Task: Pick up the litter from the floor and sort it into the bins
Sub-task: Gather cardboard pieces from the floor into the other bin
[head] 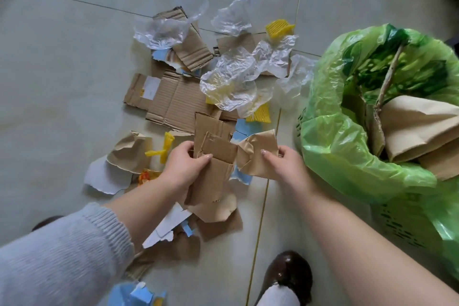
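A stack of torn cardboard pieces [213, 169] is pinched by the left hand [185, 165], and crumpled brown paper [257, 156] by the right hand [285, 163]. Just right of that right-hand grip, the green-lined bin [360, 156] is found, cardboard already inside.

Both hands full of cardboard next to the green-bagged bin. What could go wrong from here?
1. The left hand grips several stacked cardboard pieces; loose ones may slip out on the way.
2. The right hand pinches crumpled brown paper only at its edge; it may tear.
3. The green bag sags over the bin's opening.
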Motion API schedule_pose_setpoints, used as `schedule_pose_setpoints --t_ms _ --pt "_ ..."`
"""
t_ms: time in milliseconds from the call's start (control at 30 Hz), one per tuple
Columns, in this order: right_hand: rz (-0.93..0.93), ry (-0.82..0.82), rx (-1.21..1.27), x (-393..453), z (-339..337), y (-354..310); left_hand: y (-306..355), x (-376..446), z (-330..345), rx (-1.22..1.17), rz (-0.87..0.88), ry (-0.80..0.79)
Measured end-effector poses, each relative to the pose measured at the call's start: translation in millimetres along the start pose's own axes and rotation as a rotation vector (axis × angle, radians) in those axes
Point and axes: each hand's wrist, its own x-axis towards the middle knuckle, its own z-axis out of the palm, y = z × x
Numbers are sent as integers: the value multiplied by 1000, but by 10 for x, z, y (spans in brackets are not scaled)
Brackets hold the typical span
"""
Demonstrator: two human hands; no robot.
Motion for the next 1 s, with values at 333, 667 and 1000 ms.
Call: schedule_pose_setpoints --t_ms 333,667,1000 --pt "49 -59 149 140 244 -99 -3 132 -165 -88 -93 -100" --pt "60 -86 449 148 382 -228 340 512 -950 -315 -14 -16" --pt "98 -160 325 243 771 -726 199 1100 -1191 -65 -58 43"
